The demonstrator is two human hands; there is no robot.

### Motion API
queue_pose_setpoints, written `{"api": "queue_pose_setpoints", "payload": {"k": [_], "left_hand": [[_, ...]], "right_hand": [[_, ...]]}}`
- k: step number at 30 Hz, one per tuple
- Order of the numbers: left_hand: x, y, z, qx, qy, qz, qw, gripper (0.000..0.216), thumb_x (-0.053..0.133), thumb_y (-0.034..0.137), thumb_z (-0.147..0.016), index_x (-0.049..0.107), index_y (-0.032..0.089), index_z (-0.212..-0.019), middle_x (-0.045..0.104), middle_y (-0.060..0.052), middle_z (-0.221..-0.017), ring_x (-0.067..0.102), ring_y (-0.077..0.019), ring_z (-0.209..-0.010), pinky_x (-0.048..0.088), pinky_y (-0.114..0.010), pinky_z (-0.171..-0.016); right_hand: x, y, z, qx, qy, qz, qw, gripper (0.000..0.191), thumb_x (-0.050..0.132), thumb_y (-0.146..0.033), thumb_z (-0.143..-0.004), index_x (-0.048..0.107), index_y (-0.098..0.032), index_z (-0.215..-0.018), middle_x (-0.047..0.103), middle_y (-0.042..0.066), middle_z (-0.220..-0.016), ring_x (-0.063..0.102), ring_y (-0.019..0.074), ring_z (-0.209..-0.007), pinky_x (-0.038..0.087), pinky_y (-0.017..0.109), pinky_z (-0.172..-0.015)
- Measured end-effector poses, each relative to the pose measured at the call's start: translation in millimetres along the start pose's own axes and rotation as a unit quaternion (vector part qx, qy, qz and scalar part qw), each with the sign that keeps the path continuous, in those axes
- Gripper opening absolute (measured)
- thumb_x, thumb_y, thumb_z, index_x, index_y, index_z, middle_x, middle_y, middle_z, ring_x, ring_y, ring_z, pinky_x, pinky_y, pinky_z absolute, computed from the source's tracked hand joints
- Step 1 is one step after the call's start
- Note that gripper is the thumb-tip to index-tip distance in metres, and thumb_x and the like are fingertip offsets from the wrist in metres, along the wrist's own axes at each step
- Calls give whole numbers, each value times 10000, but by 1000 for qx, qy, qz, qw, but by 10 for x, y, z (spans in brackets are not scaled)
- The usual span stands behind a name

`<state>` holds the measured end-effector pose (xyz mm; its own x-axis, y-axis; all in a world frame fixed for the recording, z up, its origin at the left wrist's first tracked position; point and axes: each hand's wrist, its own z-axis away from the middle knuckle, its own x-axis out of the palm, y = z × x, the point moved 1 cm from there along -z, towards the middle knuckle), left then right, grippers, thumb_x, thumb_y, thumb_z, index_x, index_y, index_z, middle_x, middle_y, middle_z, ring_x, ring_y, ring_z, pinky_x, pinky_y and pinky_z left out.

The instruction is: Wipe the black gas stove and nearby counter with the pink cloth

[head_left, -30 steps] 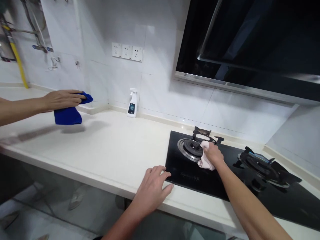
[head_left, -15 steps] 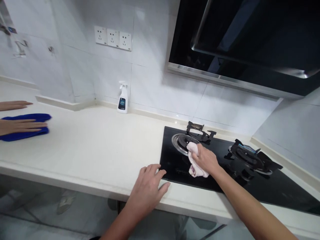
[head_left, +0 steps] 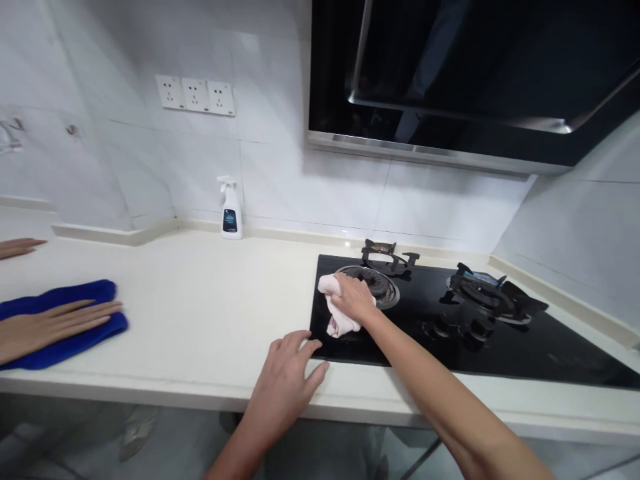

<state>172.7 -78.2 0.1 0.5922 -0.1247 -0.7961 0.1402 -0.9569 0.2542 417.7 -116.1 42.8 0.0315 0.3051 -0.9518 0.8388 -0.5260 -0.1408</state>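
While the right hand (head_left: 354, 299) clenches a crumpled pink cloth (head_left: 338, 325) against the black glass hob (head_left: 450, 360), its fingers wrap over the fabric, and the cloth touches the burner (head_left: 379, 288) at its 1 o'clock. The left hand (head_left: 283, 383) grips nothing: its fingers lie relaxed and spread on the white counter (head_left: 175, 320), just beside the hob's front edge. At 9 o'clock from there, a co-worker's hand (head_left: 50, 323) lies flat on a blue microfibre cloth (head_left: 103, 291), fingers extended. A white spray bottle (head_left: 230, 212) stands upright against the tiled wall at 11 o'clock.
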Motion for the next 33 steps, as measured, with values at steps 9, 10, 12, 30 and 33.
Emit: {"api": "queue_pose_setpoints", "payload": {"k": [9, 10, 12, 30, 33], "left_hand": [[1, -8, 6, -16, -8, -7, 1000, 280, 650, 247, -940, 698, 231, -1214, 648, -107, -1322, 614, -306, -1208, 509, -498, -1027], [-8, 3, 10, -19, -6, -8, 1000, 279, 654, 247, -936, 702, 231, -1210, 651, -106, -1319, 616, -306, -1203, 514, -493, -1025], [-27, 25, 16, -26, -3, -6, 1000, 277, 661, 248, -931, 707, 233, -1204, 654, -103, -1315, 620, -304, -1196, 522, -483, -1020], [7, 45, 32, -19, 4, -10, 1000, 309, 695, 221, -915, 689, 215, -1224, 649, -122, -1296, 609, -319, -1191, 524, -514, -1002], [26, 35, 35, -6, 16, -10, 1000, 302, 694, 220, -908, 689, 212, -1210, 660, -125, -1267, 619, -319, -1174, 540, -509, -974]], "right_hand": [[-111, 114, 461, -64, -9, -224, 972, 501, 606, -280, -831, 503, -226, -1319, 697, 68, -1145, 646, 254, -1033, 443, 353, -899], [-140, 155, 495, -62, -7, -251, 966, 488, 597, -306, -846, 501, -213, -1315, 698, 73, -1141, 652, 249, -1021, 459, 354, -895], [-209, 256, 518, -61, 0, -297, 953, 448, 552, -363, -887, 512, -196, -1300, 696, 84, -1157, 658, 240, -1021, 492, 362, -893], [-73, 552, 650, -139, -32, -97, 985, 522, 585, -522, -934, 610, -337, -1421, 326, 108, -1637, 257, 353, -1506, 268, 564, -1193], [43, 258, 542, -136, -39, -33, 989, 529, 506, -551, -983, 564, -344, -1467, 277, 114, -1667, 243, 345, -1516, 252, 536, -1193]]}}
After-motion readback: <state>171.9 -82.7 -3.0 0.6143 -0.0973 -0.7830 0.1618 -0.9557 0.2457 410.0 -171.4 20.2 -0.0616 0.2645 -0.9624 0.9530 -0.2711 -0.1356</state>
